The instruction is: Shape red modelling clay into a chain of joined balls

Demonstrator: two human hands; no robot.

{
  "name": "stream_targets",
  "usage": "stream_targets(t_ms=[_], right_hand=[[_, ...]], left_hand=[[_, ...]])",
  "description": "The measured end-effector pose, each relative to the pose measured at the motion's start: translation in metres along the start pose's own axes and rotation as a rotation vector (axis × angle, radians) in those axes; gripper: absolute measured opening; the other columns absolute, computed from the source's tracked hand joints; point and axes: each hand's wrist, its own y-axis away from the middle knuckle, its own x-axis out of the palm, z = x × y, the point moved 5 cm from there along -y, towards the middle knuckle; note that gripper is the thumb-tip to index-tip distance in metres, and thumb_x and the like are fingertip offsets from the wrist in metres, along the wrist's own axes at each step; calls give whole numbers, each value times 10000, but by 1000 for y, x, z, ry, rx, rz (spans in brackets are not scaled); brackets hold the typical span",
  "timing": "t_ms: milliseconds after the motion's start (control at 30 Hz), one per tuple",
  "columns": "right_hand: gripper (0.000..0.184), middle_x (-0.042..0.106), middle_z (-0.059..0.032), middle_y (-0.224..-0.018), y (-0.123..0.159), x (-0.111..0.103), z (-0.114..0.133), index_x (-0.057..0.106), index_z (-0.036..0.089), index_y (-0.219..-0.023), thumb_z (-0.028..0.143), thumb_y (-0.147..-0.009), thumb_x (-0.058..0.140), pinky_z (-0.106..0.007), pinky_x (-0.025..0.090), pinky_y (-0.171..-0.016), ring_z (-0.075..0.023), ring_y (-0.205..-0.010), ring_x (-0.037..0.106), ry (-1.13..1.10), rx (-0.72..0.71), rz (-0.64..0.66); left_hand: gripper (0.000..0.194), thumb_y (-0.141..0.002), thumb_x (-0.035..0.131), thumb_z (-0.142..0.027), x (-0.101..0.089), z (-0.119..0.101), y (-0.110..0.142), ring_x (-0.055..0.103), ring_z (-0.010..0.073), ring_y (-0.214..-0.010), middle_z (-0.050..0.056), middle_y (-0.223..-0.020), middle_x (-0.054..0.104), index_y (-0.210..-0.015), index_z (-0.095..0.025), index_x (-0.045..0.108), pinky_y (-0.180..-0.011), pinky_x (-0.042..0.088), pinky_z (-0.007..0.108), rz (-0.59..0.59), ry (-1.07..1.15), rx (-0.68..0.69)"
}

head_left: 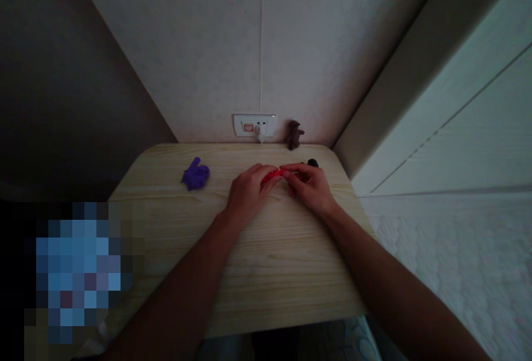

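Observation:
A small red piece that looks like modelling clay is held between both hands, above the middle of the wooden table. My left hand is closed around its left part, with the fingers curled over it. From the other side, my right hand pinches the right end between thumb and fingertips. Much of the red piece is hidden by the fingers, so its full shape cannot be made out. Just behind my right hand shows a black object, partly covered by it.
A purple lump with a raised stub lies on the table at the left. At the back edge stands a small brown figure, near a wall socket with a white plug. Pale panels and a quilted white surface are on the right.

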Motion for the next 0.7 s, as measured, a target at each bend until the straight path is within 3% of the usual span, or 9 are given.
stream_targets(t_ms=[467, 700], right_hand=[[466, 633, 31, -592, -1, 0, 0, 770, 181, -1031, 523, -739, 890, -239, 380, -437, -96, -451, 513, -54, 24, -35], [445, 617, 34, -542, 0, 0, 5, 759, 169, -943, 526, -720, 902, -235, 382, -443, -97, -444, 514, -71, 39, -38]], left_hand=[[251, -1015, 597, -340, 2, -5, 0, 726, 209, -1016, 79, -1151, 777, -1186, -192, 706, -927, 567, 351, 16, 20, -34], [221, -1013, 587, -347, 3, -3, 0, 724, 202, -958, 68, -1069, 783, -1095, -192, 721, -887, 561, 339, 23, 31, -27]])
